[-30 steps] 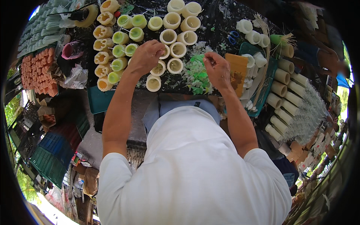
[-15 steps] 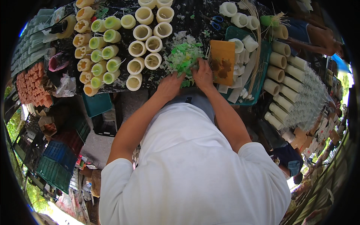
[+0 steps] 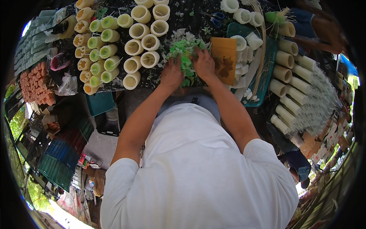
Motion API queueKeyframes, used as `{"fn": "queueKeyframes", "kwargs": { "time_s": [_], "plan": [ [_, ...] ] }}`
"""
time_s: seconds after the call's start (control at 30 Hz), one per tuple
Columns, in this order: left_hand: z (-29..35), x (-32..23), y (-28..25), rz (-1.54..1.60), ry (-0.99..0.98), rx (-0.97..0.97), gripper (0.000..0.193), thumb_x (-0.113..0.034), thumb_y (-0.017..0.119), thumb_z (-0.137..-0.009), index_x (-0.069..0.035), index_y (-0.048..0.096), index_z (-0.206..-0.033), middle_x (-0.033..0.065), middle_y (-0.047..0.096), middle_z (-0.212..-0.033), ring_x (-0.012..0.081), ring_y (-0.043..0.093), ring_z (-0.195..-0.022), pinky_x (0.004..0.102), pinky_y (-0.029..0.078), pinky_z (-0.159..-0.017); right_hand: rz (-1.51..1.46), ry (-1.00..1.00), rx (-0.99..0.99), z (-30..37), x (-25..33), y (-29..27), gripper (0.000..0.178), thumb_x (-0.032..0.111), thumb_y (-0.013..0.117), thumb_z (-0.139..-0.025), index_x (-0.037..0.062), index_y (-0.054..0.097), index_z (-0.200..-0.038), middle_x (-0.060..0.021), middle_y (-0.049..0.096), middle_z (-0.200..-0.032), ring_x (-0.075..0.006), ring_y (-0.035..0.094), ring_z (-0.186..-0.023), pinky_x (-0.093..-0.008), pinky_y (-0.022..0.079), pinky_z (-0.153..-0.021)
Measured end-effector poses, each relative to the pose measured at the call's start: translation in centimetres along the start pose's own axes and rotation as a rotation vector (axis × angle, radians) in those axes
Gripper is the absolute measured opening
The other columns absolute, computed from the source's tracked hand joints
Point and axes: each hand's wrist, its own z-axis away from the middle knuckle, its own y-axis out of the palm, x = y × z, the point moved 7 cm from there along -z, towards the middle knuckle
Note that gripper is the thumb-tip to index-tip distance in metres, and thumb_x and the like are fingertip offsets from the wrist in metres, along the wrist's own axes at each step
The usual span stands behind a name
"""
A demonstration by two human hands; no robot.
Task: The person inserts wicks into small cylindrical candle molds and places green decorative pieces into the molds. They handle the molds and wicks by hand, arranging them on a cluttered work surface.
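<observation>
A loose heap of green and whitish wax scraps [image 3: 186, 47] lies on the dark work surface in front of me. My left hand [image 3: 172, 73] rests at the heap's near left side, fingers stretched out and apart, their tips among the pieces. Against its right side my right hand [image 3: 204, 64] has its fingers spread over the scraps. Some green pieces hang down between my two hands toward the table's near edge. Neither hand is closed round any one piece, though the fingertips are partly hidden. An orange-brown stained board [image 3: 223, 61] lies just right of my right hand.
Rows of hollow cream candles [image 3: 132, 64], green candles with wicks [image 3: 108, 50] and yellow candles [image 3: 82, 52] stand at left. At right are a green tray [image 3: 267, 72] with white wax pieces and cream cylinders [image 3: 279, 87]. Blue scissors [image 3: 217, 19] lie beyond. Another person's arm [image 3: 324, 45] shows far right.
My hands have shifted over the scraps; the left moved slightly left with its fingers farther apart, the right slid a little up the heap. Green pieces have come nearer to me between them.
</observation>
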Motion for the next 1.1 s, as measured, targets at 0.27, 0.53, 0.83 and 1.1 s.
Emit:
{"fn": "queueKeyframes", "kwargs": {
  "time_s": [0.27, 0.53, 0.83, 1.1],
  "plan": [
    [0.3, 0.0, -0.3, -0.046, -0.043, 0.023, 0.072, -0.010, 0.075, -0.081, -0.001, 0.046, -0.146, 0.0227, 0.050, -0.130, 0.0431, 0.062, -0.111, 0.0471, 0.056, -0.092, -0.071, -0.166, 0.110, 0.3, -1.2, 0.2, 0.027, 0.023, 0.080, -0.083, 0.0084, 0.070, -0.103, -0.0118, 0.066, -0.104, -0.0370, 0.067, -0.096, -0.0479, 0.054, -0.078],
    [-1.1, -2.3, -2.3, 0.618, 0.036, -0.118, 0.045, -0.012, 0.076, -0.091, -0.001, 0.062, -0.133, 0.0123, 0.063, -0.116, 0.0237, 0.064, -0.101, 0.0353, 0.054, -0.084, -0.600, 0.182, 0.429, 0.8, -0.8, -3.0, 0.025, 0.023, 0.077, -0.093, 0.0035, 0.073, -0.108, -0.0117, 0.068, -0.081, -0.0199, 0.058, -0.067, -0.0345, 0.049, -0.067],
    [-0.3, 0.1, 0.4, 0.941, -0.198, 0.057, 0.034, -0.014, 0.073, -0.097, 0.000, 0.068, -0.128, 0.0051, 0.071, -0.109, 0.0121, 0.064, -0.089, 0.0266, 0.053, -0.073, -0.521, 0.059, 0.419, 2.4, 1.3, -4.9, 0.028, 0.008, 0.069, -0.093, -0.0011, 0.070, -0.120, -0.0172, 0.071, -0.087, -0.0242, 0.065, -0.074, -0.0362, 0.053, -0.072],
    [0.6, -0.7, -2.3, 0.410, -0.005, -0.333, 0.030, -0.018, 0.072, -0.098, 0.000, 0.070, -0.121, 0.0045, 0.069, -0.093, 0.0134, 0.064, -0.080, 0.0275, 0.052, -0.071, -0.825, 0.421, 0.470, 3.7, -2.0, -2.3, 0.021, 0.015, 0.068, -0.099, 0.0001, 0.070, -0.114, -0.0031, 0.067, -0.082, -0.0107, 0.058, -0.070, -0.0290, 0.049, -0.065]
  ]
}}
